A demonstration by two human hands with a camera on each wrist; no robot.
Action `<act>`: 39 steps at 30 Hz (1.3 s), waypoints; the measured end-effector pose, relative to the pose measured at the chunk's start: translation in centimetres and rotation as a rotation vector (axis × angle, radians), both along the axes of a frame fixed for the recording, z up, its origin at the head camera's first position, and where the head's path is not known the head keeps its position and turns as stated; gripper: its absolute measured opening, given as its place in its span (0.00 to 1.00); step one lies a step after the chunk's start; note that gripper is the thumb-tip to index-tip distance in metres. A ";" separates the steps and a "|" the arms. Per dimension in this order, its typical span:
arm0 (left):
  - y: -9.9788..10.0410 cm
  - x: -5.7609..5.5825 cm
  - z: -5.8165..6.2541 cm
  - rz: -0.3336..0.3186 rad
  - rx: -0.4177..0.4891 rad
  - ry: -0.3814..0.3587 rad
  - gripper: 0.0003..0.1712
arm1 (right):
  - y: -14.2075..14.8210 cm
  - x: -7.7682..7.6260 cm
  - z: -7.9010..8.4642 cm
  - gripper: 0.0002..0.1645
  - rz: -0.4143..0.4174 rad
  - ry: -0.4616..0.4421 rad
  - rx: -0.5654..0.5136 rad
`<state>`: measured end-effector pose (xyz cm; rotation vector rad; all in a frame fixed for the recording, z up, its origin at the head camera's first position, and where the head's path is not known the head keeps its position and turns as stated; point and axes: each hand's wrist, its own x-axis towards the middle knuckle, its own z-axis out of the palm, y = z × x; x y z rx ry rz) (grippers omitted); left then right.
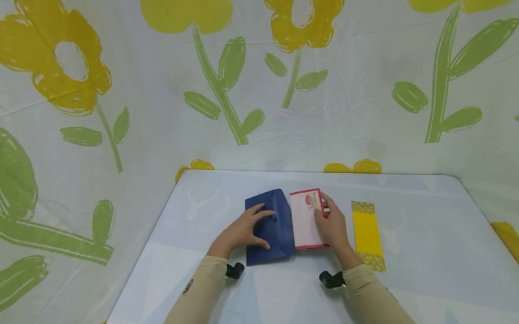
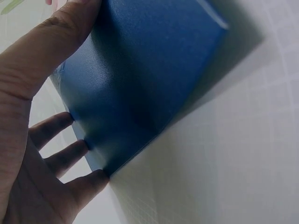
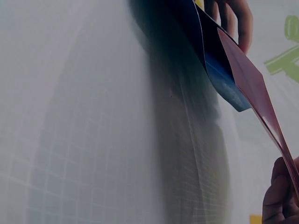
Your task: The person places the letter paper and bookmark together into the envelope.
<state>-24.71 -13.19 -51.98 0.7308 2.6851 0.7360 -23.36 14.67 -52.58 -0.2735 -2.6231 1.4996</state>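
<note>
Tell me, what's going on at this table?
A person is handling stationery with both bare hands. The left hand holds a blue envelope with its flap open. The right hand grips a white, red-edged card by that flap; whether it reaches inside is hard to tell. A yellow strip lies farther right.

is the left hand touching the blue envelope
Touching: the left wrist view shows the left hand's fingers meeting the edge of the blue envelope, with no gap.
</note>
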 end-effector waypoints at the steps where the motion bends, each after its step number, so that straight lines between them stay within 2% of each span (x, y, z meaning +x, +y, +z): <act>1: 0.0 0.0 0.0 0.000 0.002 -0.001 0.55 | -0.1 0.0 0.0 0.38 -0.002 0.000 -0.002; 26: 0.1 -0.1 -0.1 0.013 -0.013 -0.020 0.54 | -2.2 -0.5 -0.1 0.38 0.047 0.066 0.057; 39: 0.1 -0.2 -0.1 0.005 0.002 -0.012 0.54 | -3.3 -0.9 -0.3 0.37 0.069 0.060 0.091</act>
